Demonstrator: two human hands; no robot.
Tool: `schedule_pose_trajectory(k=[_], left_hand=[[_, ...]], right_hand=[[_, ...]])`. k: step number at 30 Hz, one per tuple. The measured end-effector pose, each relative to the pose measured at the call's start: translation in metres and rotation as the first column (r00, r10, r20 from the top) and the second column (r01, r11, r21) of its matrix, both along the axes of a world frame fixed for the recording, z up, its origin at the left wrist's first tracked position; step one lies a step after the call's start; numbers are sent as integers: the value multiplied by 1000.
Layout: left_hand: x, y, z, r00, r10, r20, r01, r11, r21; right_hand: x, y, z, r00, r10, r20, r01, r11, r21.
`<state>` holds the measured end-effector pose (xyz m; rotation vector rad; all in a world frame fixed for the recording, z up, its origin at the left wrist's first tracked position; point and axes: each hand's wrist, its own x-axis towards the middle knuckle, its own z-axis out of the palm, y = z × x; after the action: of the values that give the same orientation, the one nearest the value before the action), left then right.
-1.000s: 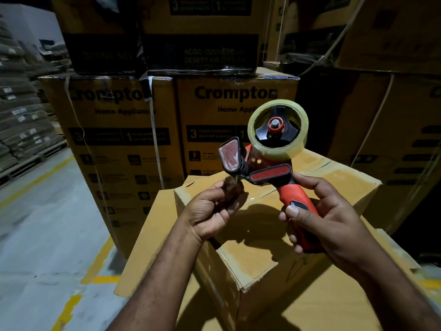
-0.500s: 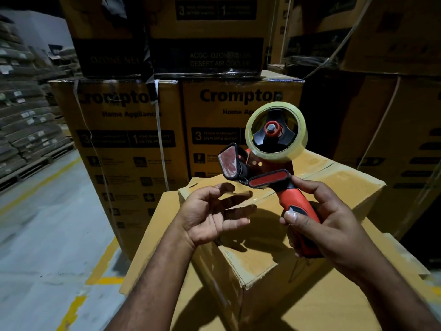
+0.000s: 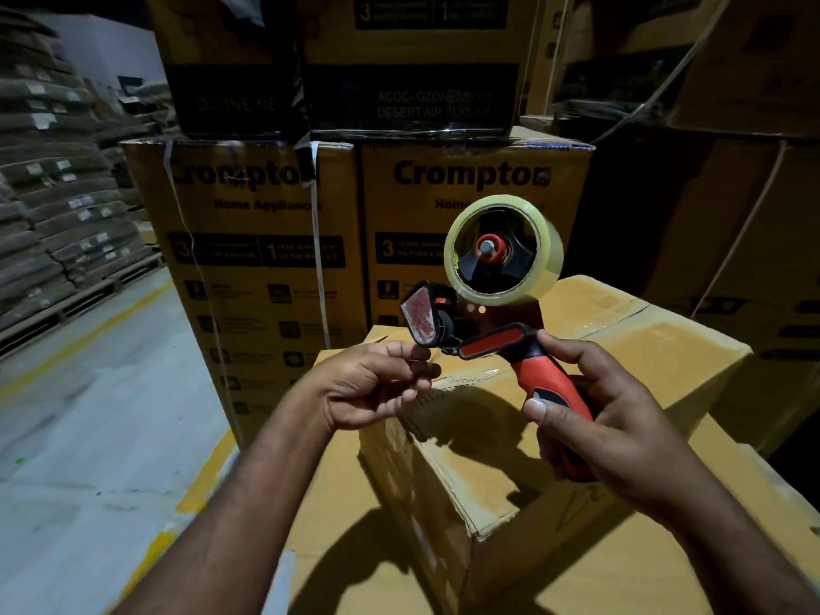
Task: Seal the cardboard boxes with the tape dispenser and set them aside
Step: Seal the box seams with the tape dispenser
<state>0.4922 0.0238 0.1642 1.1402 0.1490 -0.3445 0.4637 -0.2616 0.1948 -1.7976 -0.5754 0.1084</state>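
My right hand [image 3: 621, 428] grips the red handle of the tape dispenser [image 3: 550, 383] and holds it in the air, above the small cardboard box [image 3: 466, 472]. The clear tape roll [image 3: 548, 259] sits on top of the dispenser, and its front plate points left. At the dispenser's nose, my left hand [image 3: 372, 383] curls thumb and fingertips together, pinching at the tape end just under the front plate. The clear tape itself is hard to make out. A strip of tape runs along the box's closed top seam.
The small box stands on a larger flat cardboard box [image 3: 337, 548]. Tall printed cartons [image 3: 266, 259] are stacked right behind, with more dark cartons at the right. Sacks on pallets [image 3: 53, 215] line the far left. Grey floor with yellow lines [image 3: 88, 437] lies at the left.
My left hand opened its fingers half a second ago and has now closed them again at the dispenser's nose. The dispenser has stayed in nearly the same place in my right hand.
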Motion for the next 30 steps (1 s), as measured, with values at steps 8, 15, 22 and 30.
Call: schedule_pose_trajectory(k=[8,15,22,30], left_hand=[[21,32,55,979,-188,-74,190,736,649],[35,38,77,984,-177,1,66,374,925],[66,42,65,978,-177,108,-14,460,888],[91,58,53,990,-42,135,-109,375,921]], right_hand=[[0,12,-7,996,47,78,-39,993,-110],[7,33,-24,968,-1,250,71,960,-272],[1,66,-36,932,-33,360,186,898,-399],[-4,85,-44,927,-151,344,282,884,-372]])
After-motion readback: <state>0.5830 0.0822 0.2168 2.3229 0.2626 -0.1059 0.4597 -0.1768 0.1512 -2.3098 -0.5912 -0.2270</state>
